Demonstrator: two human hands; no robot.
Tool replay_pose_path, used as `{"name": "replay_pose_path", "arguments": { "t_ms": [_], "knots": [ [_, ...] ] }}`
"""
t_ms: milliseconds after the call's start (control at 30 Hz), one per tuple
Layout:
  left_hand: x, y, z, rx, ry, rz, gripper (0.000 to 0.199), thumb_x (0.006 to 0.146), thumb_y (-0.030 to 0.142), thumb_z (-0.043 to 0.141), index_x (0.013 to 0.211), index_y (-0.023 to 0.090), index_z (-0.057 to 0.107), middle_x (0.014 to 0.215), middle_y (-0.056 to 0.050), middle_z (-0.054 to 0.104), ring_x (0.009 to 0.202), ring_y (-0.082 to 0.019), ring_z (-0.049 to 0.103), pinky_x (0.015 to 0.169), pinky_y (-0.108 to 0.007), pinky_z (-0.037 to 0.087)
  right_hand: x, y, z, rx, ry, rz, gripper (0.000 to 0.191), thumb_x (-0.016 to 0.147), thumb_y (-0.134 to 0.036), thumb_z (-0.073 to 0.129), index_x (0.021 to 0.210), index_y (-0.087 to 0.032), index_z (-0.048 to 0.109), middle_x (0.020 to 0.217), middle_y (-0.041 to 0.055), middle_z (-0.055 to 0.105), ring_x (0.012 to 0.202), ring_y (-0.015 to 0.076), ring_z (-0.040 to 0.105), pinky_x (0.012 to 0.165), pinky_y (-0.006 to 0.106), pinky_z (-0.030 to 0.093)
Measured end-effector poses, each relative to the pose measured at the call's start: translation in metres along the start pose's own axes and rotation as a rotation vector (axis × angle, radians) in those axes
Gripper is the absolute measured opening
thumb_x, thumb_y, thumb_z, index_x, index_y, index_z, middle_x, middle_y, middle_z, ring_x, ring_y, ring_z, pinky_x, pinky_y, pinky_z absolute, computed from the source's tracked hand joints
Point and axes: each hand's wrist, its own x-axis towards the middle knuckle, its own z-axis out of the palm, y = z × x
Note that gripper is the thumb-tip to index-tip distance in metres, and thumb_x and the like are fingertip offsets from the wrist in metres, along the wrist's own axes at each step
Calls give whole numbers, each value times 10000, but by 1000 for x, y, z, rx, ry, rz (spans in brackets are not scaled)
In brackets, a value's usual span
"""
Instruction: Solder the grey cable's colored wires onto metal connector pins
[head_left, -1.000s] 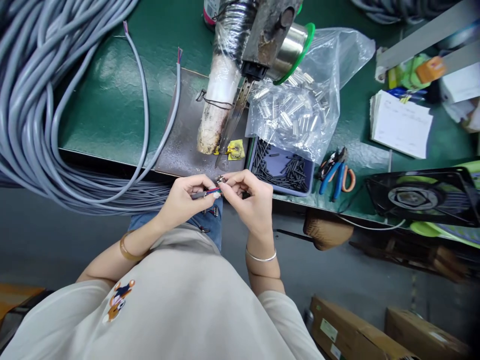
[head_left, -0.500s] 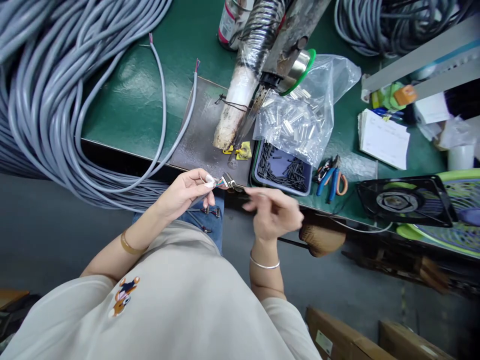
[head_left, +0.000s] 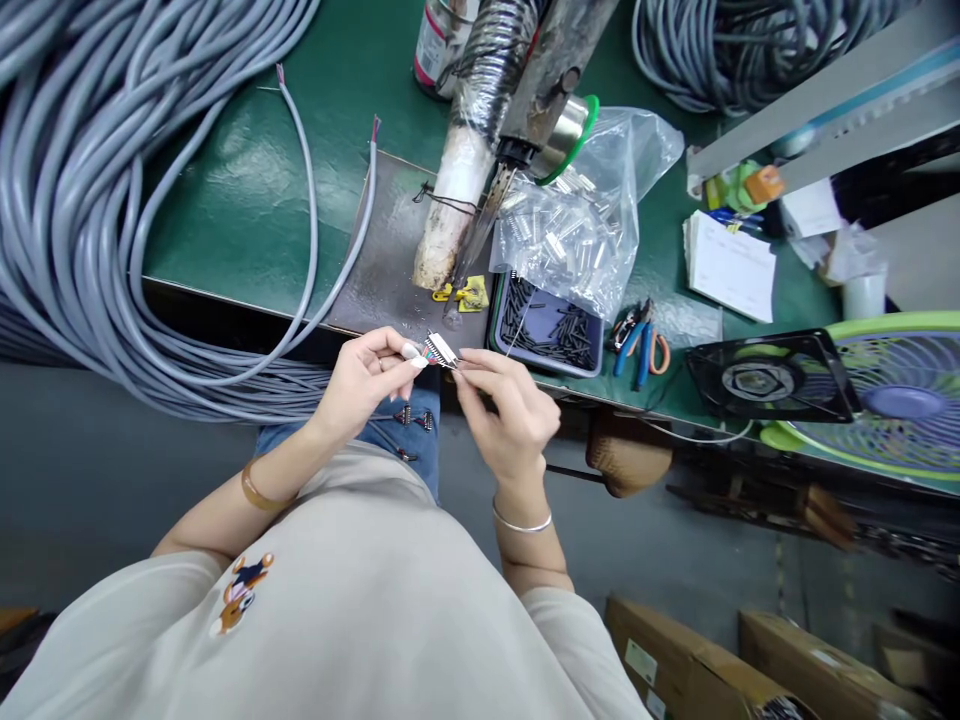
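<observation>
My left hand [head_left: 375,375] is closed in a pinch on a grey cable's end, where short coloured wires [head_left: 430,355] fan out to a small multi-pin connector [head_left: 442,349]. Its thumb and forefinger press just behind the pins. My right hand [head_left: 514,405] is closed too, its fingertips at the connector's right corner. From behind its forefinger a thin silvery wire [head_left: 523,325] sticks up; the fingers partly cover what they pinch. Several wired connectors [head_left: 416,418] lie on my lap. Just ahead stands a stained soldering iron tip [head_left: 454,312] under a pale, wrapped pipe [head_left: 442,230].
A purple tray [head_left: 551,358] of short black tubes sits at the bench edge, under a clear bag [head_left: 592,240] of metal connectors. Pliers [head_left: 641,345], a fan [head_left: 772,378] and paper [head_left: 731,265] lie rightward. Coiled grey cable [head_left: 75,200] fills the left. A green-rimmed spool [head_left: 559,140] stands behind.
My right hand has come left to the connector, and its blur is gone. The connector has turned, showing its pale side. The whole view has shifted slightly.
</observation>
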Motion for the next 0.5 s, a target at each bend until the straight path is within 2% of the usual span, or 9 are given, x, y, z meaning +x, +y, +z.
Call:
{"name": "replay_pose_path", "arguments": {
  "t_ms": [67,100,200,267,300,400,500],
  "knots": [
    [2,1,-1,-28,-38,-25,322,672,266,900,747,125,620,737,-20,680,454,-54,555,430,-169,423,-2,0,7,43,1,12,158,885,-41,673,929,-185,626,1016,79,781,894,151,766,777,227,613],
    [4,2,-2,-54,-80,-51,327,665,266,907,750,124,626,746,-23,687,457,-60,567,427,-170,424,-3,0,11,86,28,79,144,892,-51,667,914,-188,628,999,73,781,889,151,764,775,232,617],
    [10,1,-7,-163,-231,-168,336,644,262,920,746,123,631,745,-24,693,467,-86,602,422,-176,433,-6,-2,22,350,83,453,80,920,-150,669,861,-188,631,947,53,773,845,152,766,735,248,640],
    [13,-1,-11,-229,-260,-224,329,654,252,913,748,126,624,697,-17,678,472,-95,605,437,-182,447,-6,-2,26,553,43,659,119,927,-229,683,841,-175,619,925,55,773,786,155,772,701,247,649],
    [14,-2,-13,-254,-249,-239,321,665,246,904,754,127,619,685,-17,676,472,-96,602,443,-184,450,-6,-2,27,619,25,711,143,932,-259,683,845,-171,611,911,54,774,758,155,772,696,248,651],
    [15,-3,-17,-299,-215,-269,267,699,224,854,790,130,621,750,-51,718,475,-98,595,451,-196,441,-7,4,18,622,30,723,192,946,-346,674,896,-178,595,878,44,769,739,159,770,712,266,653],
    [13,1,-18,-336,-225,-276,183,660,178,769,777,127,638,821,-89,745,467,-107,582,451,-221,411,-20,12,-13,508,-14,656,287,901,-444,725,918,-193,588,842,34,750,751,181,768,723,305,656]
  ]
}}
